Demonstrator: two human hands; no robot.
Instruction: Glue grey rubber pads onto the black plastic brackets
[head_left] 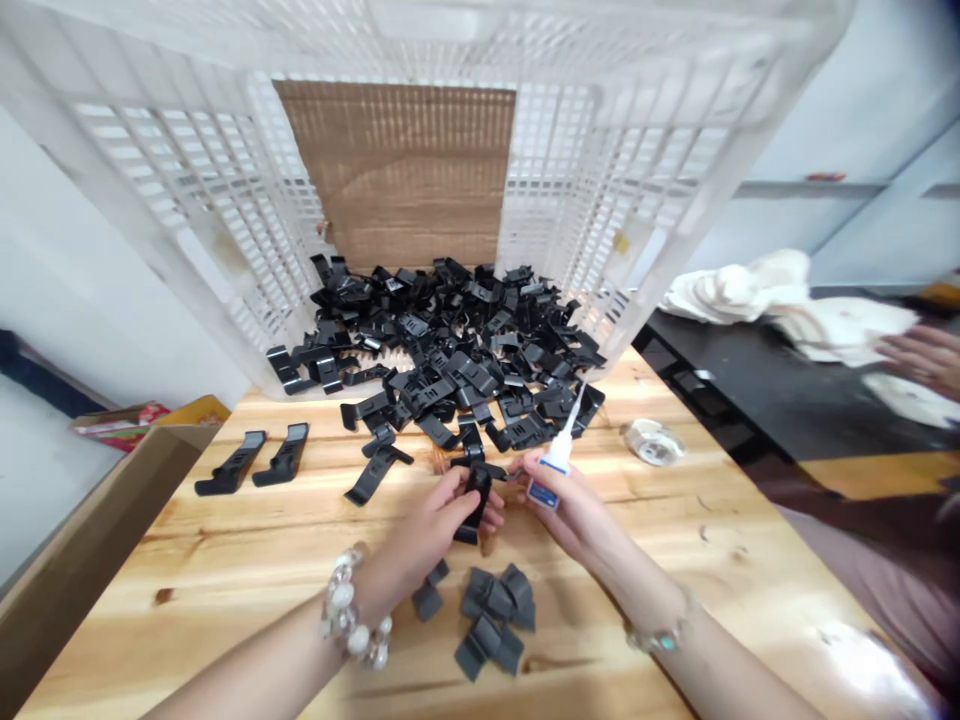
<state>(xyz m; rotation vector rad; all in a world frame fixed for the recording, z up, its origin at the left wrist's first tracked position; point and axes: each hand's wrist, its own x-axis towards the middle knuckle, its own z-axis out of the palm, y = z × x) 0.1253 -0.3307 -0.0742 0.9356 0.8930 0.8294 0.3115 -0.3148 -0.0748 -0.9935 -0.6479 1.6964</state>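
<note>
Your left hand [431, 530] is clenched around a black plastic clip [475, 508], just below the middle of the frame. Your right hand [564, 503] is grasping a small squeeze bottle [553, 472] with its white nozzle [576, 412] pointing up and away from you. The two hands are almost touching.

Ahead of them, a big pile of black clips [442, 340] spills from a white plastic crate [187, 270] onto the wooden table [675, 560]. The crate lies open toward you, with a piece of cardboard [394, 170] at its far end. Two clips [231, 462] lie side by side at the left, and a small heap of clips [491, 615] sits near the bottom of the frame. (You're wearing a beaded bracelet [356, 620] on your left wrist.) A roll of tape [652, 442] sits to the right, and at the right edge another person's hand [922, 355] is near a white cloth [787, 310].
</note>
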